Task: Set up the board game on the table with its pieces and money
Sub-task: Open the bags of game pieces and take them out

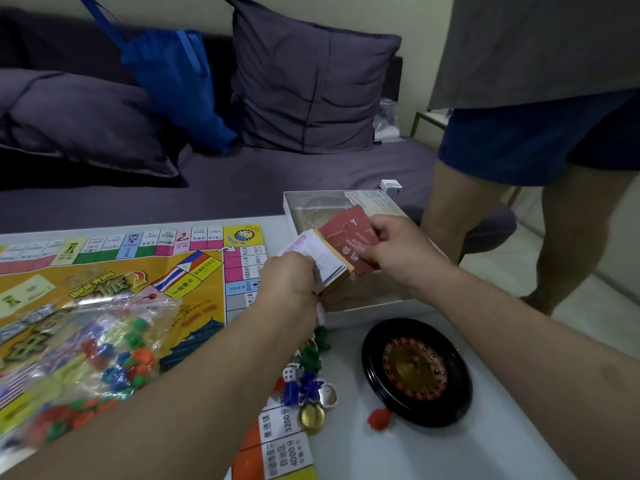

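While left hand (294,275) fingers are hidden gripping card stack (320,259), red cards (353,237) are pinched by right hand (391,244); "Uncle Wang" is read on board (114,271).

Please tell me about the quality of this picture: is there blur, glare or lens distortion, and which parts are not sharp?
Head view: the light is dim and even, with no hard shadows. The plastic bag of pieces is blurred and glints softly. The wide lens bends the board edge and stretches the forearms. The print on the card stack is too soft to read.
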Tool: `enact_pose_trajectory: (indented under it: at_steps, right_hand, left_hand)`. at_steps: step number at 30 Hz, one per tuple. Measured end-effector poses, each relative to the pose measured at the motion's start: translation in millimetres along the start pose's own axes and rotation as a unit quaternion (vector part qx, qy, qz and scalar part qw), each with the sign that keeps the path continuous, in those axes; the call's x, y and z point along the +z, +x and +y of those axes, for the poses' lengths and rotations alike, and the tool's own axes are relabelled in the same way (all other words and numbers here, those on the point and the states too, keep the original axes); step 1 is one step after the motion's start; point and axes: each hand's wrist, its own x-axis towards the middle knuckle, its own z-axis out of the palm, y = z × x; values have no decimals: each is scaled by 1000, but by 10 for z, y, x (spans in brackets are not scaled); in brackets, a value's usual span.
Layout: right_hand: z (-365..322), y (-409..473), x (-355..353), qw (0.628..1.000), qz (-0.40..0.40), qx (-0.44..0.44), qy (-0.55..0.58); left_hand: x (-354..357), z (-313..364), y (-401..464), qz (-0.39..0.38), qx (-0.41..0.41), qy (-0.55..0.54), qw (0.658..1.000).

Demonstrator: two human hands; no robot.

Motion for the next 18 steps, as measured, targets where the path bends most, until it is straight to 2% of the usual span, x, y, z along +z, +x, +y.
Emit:
enact_pose_trajectory:
  at_steps: [2, 9, 12, 18]
  right_hand:
    - [4, -46, 4, 999, 0, 21, 29]
    - [-125, -225, 20, 995, 6, 45, 85]
    - [-216, -313, 37, 992, 28, 64, 106]
    - [-463, -535, 206, 987, 18, 81, 138]
  left_hand:
    - [15, 12, -52, -28, 1, -34, 999]
    - [-47, 53, -137, -64, -7, -1, 998]
    - [-108, 112, -227, -85, -1, -20, 996]
    - [-402, 299, -398, -116, -17, -41, 992]
